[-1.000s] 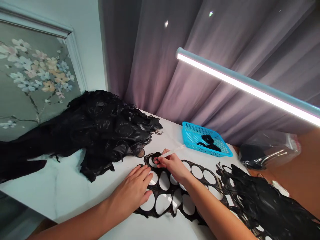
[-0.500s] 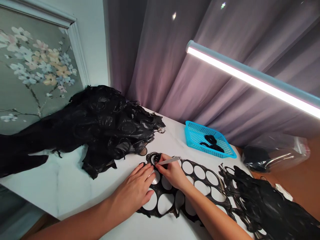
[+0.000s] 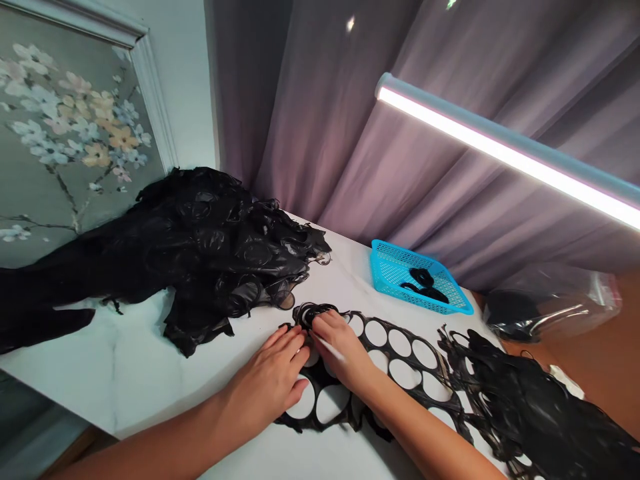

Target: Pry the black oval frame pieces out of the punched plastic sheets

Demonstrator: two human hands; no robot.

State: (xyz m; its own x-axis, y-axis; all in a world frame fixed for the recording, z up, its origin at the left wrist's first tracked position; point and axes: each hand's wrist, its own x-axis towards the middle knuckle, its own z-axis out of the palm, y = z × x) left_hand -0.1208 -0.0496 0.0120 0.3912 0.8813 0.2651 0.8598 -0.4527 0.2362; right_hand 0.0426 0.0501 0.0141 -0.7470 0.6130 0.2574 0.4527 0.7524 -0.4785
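A black, thin, stretchy-looking sheet with rows of large round holes (image 3: 395,355) lies on the table. My left hand (image 3: 267,370) rests flat on its left end, fingers stretched out and holding nothing. At the sheet's upper left corner, my right hand (image 3: 345,347) is closed, fingertips down at a cluster of black rings (image 3: 313,311). A slim pale tool (image 3: 330,348), shaped like tweezers, lies along the inside of that hand. The right fingers cover its tip, and whether they also pinch a ring is hidden.
A large heap of black sheeting (image 3: 215,240) covers the table's left back. A blue basket (image 3: 385,283) with a few black pieces stands behind the sheet. More black scraps (image 3: 540,400) lie at right, near a clear plastic bag (image 3: 565,300). A lit tube lamp (image 3: 480,143) hangs above.
My right hand has turned over and its fingers have bunched over the black rings. The pale tool has swung from sticking out rightward to lying against the hand. My left hand stays put.
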